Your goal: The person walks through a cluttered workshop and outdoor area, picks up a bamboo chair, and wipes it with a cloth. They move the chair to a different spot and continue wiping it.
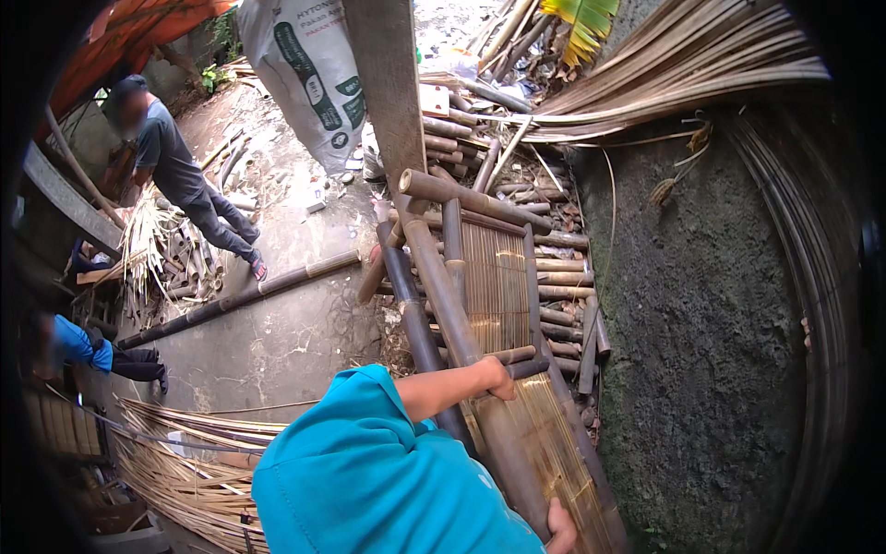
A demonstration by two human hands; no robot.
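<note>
The left hand is set at the side of a slatted bamboo seat frame, which stands at the centre, just in front of the body, and slants toward the lower right. Its fingers are bent downward over the broad bamboo rail, close to two short crosspieces; because the undersides of the fingers are hidden, it cannot be told whether the rail is gripped or only leaned on. The right hand is placed lower on the frame, over the pale slats; only a small part of it is shown, the rest being covered by the teal shirt or cut off by the lower edge, so its openness cannot be told. The near end of the frame is also cut off. The top of a white sack is cropped, a person in blue is partly lost in the dark left rim, and the hands of a standing person are hard to make out.
</note>
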